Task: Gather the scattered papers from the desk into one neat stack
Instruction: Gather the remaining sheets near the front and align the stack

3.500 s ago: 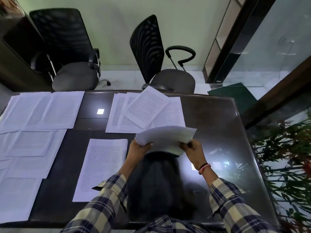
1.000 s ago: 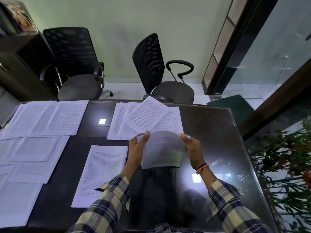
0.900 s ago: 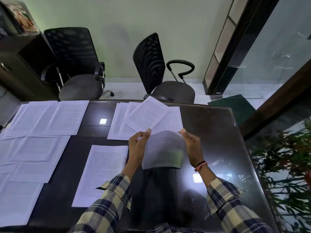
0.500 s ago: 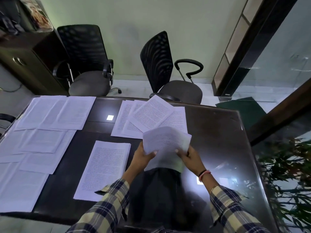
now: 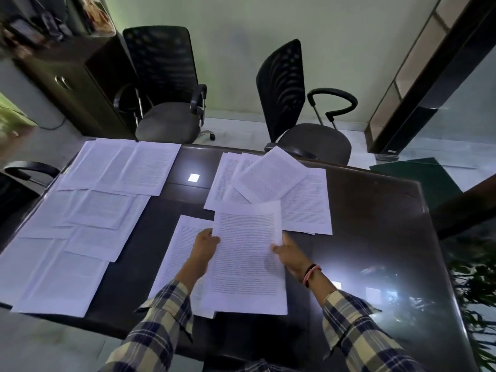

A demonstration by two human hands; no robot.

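— What moved?
— The held sheets (image 5: 248, 253), curled before, now hang flat at 6 o'clock. Left hand (image 5: 204, 244) and right hand (image 5: 290, 255) pinch their edges.
— And the room?
— Dark shiny desk (image 5: 375, 237), papers (image 5: 88, 210) at 9 o'clock, two chairs (image 5: 166, 84) at 12.

A: Where does the single view sit?
B: On the person's head, looking forward and steeply down across the counter (image 5: 375, 237).
A: How near?
B: Close; both hands fill the lower middle, the left (image 5: 205, 247) and the right (image 5: 291, 255).
A: And farther?
B: Wide-angle: two chairs (image 5: 166, 103) and the wall beyond.
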